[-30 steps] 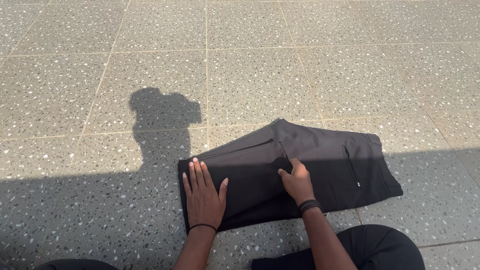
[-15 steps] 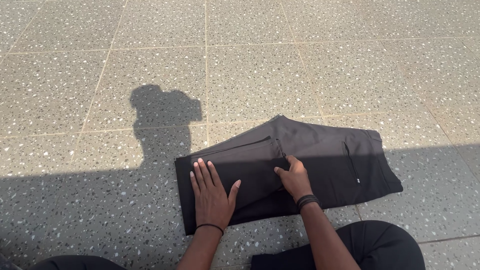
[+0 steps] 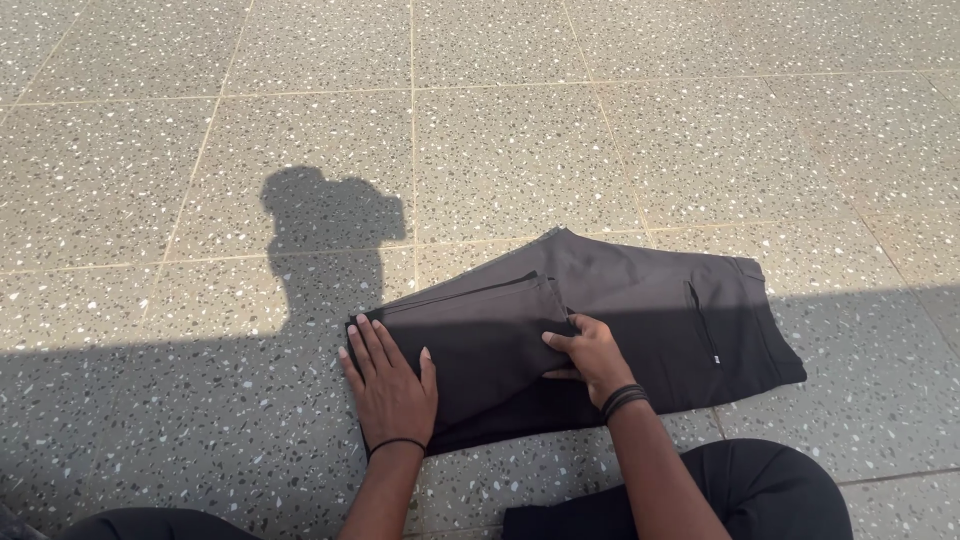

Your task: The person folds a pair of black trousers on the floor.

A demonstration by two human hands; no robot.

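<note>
Trousers (image 3: 640, 320) folded dark on tiled floor (image 3: 500, 130), long axis left-right | left hand (image 3: 392, 390) spread flat on trousers' left end | right hand (image 3: 590, 352) pinching fold mid-trousers, nearer centre

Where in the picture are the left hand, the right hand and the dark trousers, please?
left hand (image 3: 392, 390), head view, on the back of the hand.
right hand (image 3: 592, 356), head view, on the knuckles.
dark trousers (image 3: 660, 300), head view, on the bare upper panel.
</note>
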